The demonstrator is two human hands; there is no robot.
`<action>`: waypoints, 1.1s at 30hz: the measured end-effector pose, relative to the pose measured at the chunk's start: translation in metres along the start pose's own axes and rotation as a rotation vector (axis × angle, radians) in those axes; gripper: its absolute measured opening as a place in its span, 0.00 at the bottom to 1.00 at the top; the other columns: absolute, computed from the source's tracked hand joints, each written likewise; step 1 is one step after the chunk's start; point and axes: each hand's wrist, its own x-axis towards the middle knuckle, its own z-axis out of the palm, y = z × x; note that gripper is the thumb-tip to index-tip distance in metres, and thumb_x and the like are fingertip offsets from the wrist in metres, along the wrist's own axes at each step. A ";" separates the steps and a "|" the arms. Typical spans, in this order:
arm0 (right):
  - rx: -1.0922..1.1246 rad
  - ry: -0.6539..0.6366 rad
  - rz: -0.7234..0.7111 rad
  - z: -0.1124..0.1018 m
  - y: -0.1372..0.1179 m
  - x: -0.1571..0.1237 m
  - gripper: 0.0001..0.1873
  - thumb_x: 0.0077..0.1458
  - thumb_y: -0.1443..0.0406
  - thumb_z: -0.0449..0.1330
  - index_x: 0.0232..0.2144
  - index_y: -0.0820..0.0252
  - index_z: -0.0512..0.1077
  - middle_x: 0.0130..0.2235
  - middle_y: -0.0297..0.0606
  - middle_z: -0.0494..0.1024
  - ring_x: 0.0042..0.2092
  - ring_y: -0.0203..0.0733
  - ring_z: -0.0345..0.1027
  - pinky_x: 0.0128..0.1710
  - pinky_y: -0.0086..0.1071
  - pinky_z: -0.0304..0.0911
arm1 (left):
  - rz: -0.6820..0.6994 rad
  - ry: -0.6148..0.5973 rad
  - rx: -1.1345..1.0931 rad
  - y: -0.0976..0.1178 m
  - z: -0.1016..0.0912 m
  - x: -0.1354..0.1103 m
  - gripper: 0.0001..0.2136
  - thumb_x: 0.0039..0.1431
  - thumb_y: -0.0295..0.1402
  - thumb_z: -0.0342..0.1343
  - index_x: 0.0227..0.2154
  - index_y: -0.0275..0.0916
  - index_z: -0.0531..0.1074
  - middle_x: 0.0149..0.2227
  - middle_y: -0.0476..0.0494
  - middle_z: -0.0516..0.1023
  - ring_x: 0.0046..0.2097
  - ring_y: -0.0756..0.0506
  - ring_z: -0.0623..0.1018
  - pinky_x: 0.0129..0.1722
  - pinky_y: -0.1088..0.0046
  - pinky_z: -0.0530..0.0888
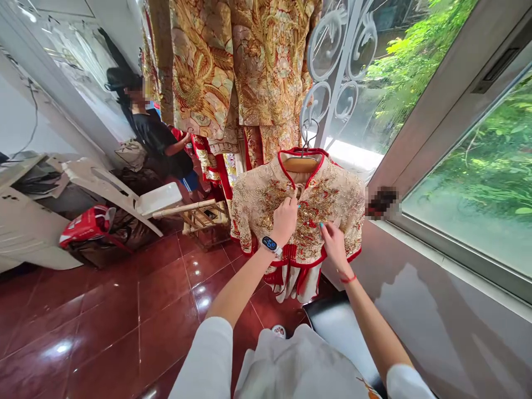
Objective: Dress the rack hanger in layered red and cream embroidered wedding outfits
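A cream Chinese-style jacket with dense gold and red beadwork and red piping hangs on a wooden hanger. The hanger's wire hook sits on a white wrought-iron window grille. My left hand, with a black smartwatch on the wrist, reaches up to the fastening below the collar, its fingers pinched at the jacket's front. My right hand, wearing a thin red bracelet, pinches the embroidered front lower down. The fingertips are partly hidden by the fabric.
Gold-patterned robes hang behind the jacket. A co-worker in a black top stands at left among red garments. A white plastic chair, wooden stool and red bag stand on glossy red tiles. A window lies right.
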 end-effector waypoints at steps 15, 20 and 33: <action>-0.515 -0.065 -0.181 -0.004 -0.097 0.103 0.17 0.59 0.66 0.51 0.21 0.61 0.71 0.23 0.39 0.70 0.25 0.37 0.53 0.28 0.33 0.44 | 0.111 -0.044 0.216 0.019 -0.006 -0.010 0.14 0.68 0.18 0.40 0.42 0.32 0.71 0.39 0.36 0.74 0.44 0.43 0.79 0.42 0.71 0.74; -0.396 -0.042 -0.166 -0.007 -0.096 0.101 0.19 0.57 0.67 0.52 0.16 0.57 0.56 0.18 0.31 0.57 0.23 0.35 0.45 0.27 0.33 0.42 | 0.082 -0.074 0.216 0.024 0.009 -0.030 0.15 0.67 0.17 0.39 0.43 0.31 0.72 0.40 0.34 0.74 0.44 0.42 0.79 0.42 0.70 0.75; -0.297 -0.249 -0.348 -0.033 -0.086 0.099 0.19 0.56 0.66 0.52 0.18 0.55 0.49 0.17 0.27 0.51 0.22 0.33 0.42 0.27 0.33 0.41 | -0.374 -0.127 -0.825 -0.004 0.022 -0.022 0.06 0.63 0.21 0.54 0.36 0.35 0.75 0.33 0.42 0.81 0.34 0.46 0.81 0.38 0.71 0.76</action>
